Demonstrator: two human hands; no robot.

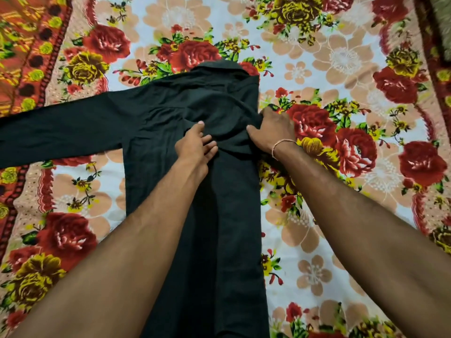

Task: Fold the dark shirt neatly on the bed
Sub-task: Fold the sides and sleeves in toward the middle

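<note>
Two bare hands are on the dark shirt [170,123], which lies flat in the middle of the bed [317,252], on a bedsheet with big red and yellow roses. The collar [219,67] points to the far side and the body of the shirt runs toward the near edge, between the person's two forearms. The left sleeve [56,132] is stretched out straight to the left, over the sheet. The right side of the shirt is already turned in over the back, so the right edge makes one long straight line from the shoulder to the near end.

The left hand [197,145] lies open on the cloth near the middle of the back, fingers spread a little and pressing down, holding nothing. The right hand [271,130] is at the right edge of the shirt, just beside a red rose of the sheet. Its fingers are bent over the folded cloth and its thumb lies on top; it seems to pinch the cloth there, but the fingertips are hidden, so I cannot tell for sure. A thin thread [280,145] goes around the right wrist. Some soft wrinkles stand in the cloth between the two hands.
</note>
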